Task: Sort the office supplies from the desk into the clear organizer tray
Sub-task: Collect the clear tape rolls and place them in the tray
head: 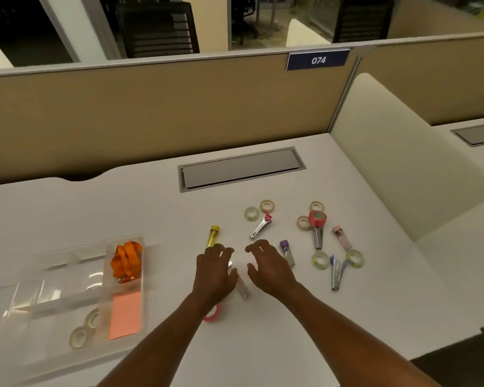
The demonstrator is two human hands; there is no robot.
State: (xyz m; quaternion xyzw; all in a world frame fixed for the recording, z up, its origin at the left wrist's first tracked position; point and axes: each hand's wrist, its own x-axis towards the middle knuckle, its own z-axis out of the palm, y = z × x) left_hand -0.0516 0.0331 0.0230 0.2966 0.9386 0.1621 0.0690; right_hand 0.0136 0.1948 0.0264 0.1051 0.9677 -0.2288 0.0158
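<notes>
Spreading empty fingers, left hand (215, 270) and right hand (268, 268) hover mid-frame over a white desk (95, 208); the clear organizer tray (39, 275) sits lower left. A partition sign (318, 60) reads "074". Upper right, six tape rolls (320, 259) lie scattered.

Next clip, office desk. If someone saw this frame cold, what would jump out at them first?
Two bare hands, the left hand and right hand, hover open over the middle of the white desk. To their right lies a scatter of small supplies, most vividly a red tape roll among pale tape rings. At the left, the clear organizer tray already holds a bright orange lanyard and a pink sticky pad.
</notes>
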